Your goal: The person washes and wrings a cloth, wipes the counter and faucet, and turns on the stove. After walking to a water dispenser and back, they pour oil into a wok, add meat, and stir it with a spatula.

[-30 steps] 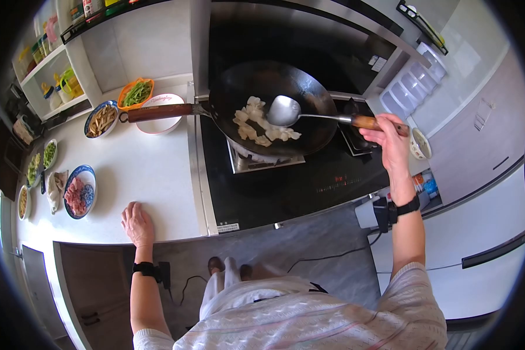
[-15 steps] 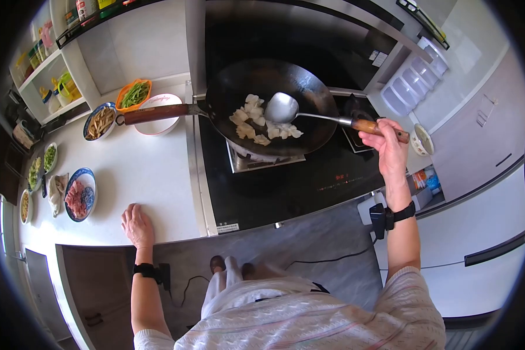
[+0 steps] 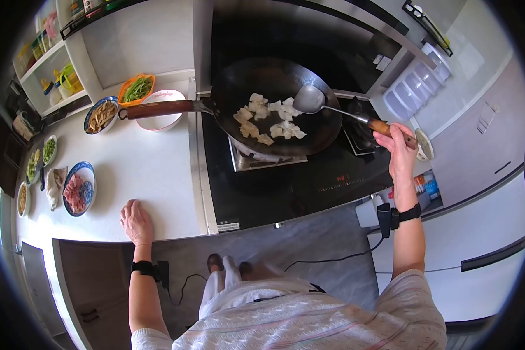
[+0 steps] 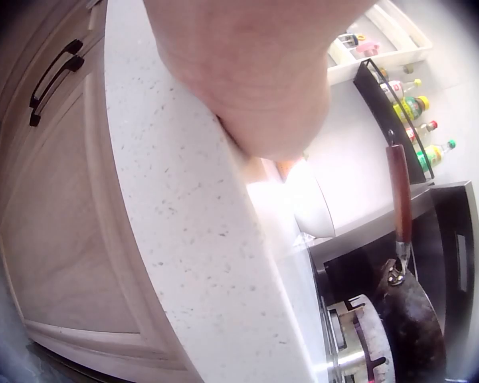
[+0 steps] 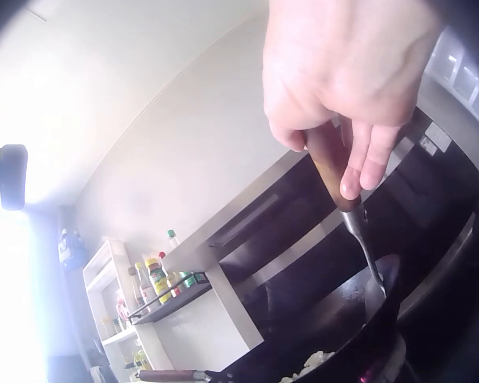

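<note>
The right hand (image 3: 400, 153) grips the wooden handle of a metal spatula (image 3: 310, 100), whose head lies inside the dark wok (image 3: 318, 131), right of several pale, thin food pieces (image 3: 286, 129). In the right wrist view, the right hand (image 5: 351, 72) has its fingers around the handle (image 5: 329, 155). The left hand (image 3: 136, 223) rests on the white counter (image 3: 157, 157) near its front edge and holds nothing. Seen in the left wrist view, the left hand (image 4: 259, 72) is above the counter, its fingers hidden. The wok's wooden handle (image 3: 163, 109) points left, untouched.
On the counter stand a bowl of pink meat (image 3: 86, 172), a bowl of brown strips (image 3: 114, 105), an orange basket of greens (image 3: 152, 79), a white bowl (image 3: 179, 100) and small dishes at the far left. A patterned bowl (image 3: 428, 146) is beyond the right hand.
The right hand has moved slightly right with the spatula, drawing its head away from the food toward the wok's right side. Some pale pieces lie differently. The left hand stays on the counter.
</note>
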The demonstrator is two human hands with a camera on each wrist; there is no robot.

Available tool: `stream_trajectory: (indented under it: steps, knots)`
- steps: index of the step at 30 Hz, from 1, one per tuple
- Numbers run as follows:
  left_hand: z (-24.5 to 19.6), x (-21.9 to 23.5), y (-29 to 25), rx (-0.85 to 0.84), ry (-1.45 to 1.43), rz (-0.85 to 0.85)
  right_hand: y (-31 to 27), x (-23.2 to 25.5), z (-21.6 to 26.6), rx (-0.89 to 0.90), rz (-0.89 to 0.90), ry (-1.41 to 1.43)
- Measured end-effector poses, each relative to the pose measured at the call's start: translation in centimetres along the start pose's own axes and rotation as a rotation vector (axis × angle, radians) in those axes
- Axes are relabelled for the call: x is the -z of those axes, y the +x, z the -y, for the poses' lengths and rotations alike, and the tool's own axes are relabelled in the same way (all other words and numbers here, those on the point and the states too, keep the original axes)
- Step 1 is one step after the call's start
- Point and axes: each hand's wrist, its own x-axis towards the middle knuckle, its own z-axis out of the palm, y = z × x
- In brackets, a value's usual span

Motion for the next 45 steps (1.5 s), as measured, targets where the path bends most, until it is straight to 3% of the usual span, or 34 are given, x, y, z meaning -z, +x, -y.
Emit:
stream_trajectory:
  steps: [10,14,19,21,23,25,29,33,36,39,45]
  knots:
    - [0.1,0.1,0.0,0.036,-0.019,0.032,-0.7,0.1,-0.3,0.129,0.019,-0.130]
    - [0.0,-0.1,-0.1,0.019,-0.040,0.011,-2.2,-2.4,-1.2,-0.012,0.105,0.024]
    - [0.1,0.1,-0.1,-0.001,-0.075,0.015,-1.3,-5.2,0.8,0.094,0.206,-0.114]
    - [-0.1,0.5,-0.1,0.009,-0.077,0.022,-0.7,-6.7,0.4,0.272,0.344,-0.201]
    - [0.1,0.1,-0.1,0.001,-0.078,0.008,-1.2,-8.3,1.0,0.284,0.429,-0.318]
    - [0.3,0.0,-0.1,-0.010,-0.077,-0.002,-2.3,-9.7,2.8,0.525,0.602,-0.531]
    - [0.3,0.1,-0.2,-0.011,-0.100,-0.005,-4.4,-11.2,6.7,0.512,0.832,-0.596]
    - [0.3,0.2,-0.2,-0.017,-0.107,-0.004,-5.3,-11.1,12.1,0.536,0.842,-0.626]
    - [0.3,0.2,-0.2,-0.029,-0.109,-0.023,-6.5,-11.0,15.3,0.391,0.818,-0.555]
    - [0.3,0.1,-0.3,-0.033,-0.101,-0.032,-6.4,-11.8,13.9,0.371,0.863,-0.610]
    - [0.7,-0.1,-0.3,-0.048,-0.135,-0.024,-3.3,-11.3,9.8,0.376,0.656,-0.509]
